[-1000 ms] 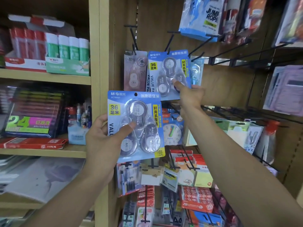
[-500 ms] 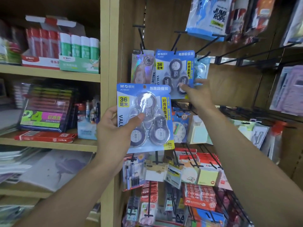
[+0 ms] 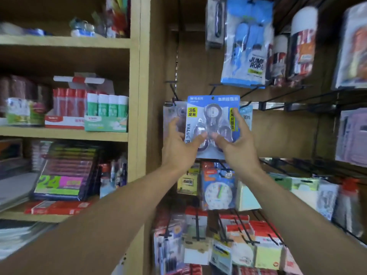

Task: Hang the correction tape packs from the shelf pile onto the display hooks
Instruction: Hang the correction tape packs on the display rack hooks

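Currently both hands on the blue correction tape pack: left hand grips its left edge, right hand its right edge, thumbs on the front blister. Pack upright between them, top edge up by the display hooks; whether it's hooked, can't tell

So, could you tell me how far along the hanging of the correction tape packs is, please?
Done: hard to tell; motion blur hides whether packs hang behind. In hand: the left hand and right hand hold a blue correction tape pack up at the display hook. Left: seating it; the shelf pile isn't visible.
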### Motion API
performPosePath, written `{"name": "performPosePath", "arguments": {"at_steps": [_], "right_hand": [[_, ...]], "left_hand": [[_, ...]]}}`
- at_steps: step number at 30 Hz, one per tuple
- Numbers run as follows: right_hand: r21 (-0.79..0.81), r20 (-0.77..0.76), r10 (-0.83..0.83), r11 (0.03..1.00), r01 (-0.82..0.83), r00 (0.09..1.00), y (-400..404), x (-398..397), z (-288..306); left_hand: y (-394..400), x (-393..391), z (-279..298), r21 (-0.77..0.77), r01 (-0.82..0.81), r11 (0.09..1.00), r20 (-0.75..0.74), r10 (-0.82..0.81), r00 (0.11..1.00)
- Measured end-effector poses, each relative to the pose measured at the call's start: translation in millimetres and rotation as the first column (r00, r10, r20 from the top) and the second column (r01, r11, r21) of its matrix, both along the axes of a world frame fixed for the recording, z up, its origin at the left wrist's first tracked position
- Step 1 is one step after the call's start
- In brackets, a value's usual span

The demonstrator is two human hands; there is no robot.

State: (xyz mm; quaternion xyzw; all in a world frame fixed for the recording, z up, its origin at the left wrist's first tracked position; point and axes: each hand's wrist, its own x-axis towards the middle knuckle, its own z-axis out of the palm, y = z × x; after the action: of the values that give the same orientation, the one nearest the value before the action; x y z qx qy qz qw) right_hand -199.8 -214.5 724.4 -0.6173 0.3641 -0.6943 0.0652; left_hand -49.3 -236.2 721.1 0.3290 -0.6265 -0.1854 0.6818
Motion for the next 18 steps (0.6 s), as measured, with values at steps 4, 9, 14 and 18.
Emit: {"name": "performPosePath", "arguments": {"at_steps": [4,9,14,18], "right_hand": [[0.080,0.015,-0.055,0.995,0.053,0.998,-21,-9,12],[0.157,-0.041,-0.068,0.985,0.074,0.997,-22,-12,13],[0.183,-0.136,-0.095,0.976,0.119,0.986,-21,-14,16],[0.243,-0.237,-0.144,0.949,0.202,0.961,-28,-18,18]], "left_hand": [[-14,-1,12,-0.029,-0.061,0.998,0.208,0.066,0.976],[-13,1,13,0.027,-0.091,0.996,0.339,0.076,0.938],[-7,5,11,0.058,-0.109,0.992,0.400,0.077,0.913],[-10,13,12,0.081,-0.119,0.989,0.506,0.062,0.860]]}}
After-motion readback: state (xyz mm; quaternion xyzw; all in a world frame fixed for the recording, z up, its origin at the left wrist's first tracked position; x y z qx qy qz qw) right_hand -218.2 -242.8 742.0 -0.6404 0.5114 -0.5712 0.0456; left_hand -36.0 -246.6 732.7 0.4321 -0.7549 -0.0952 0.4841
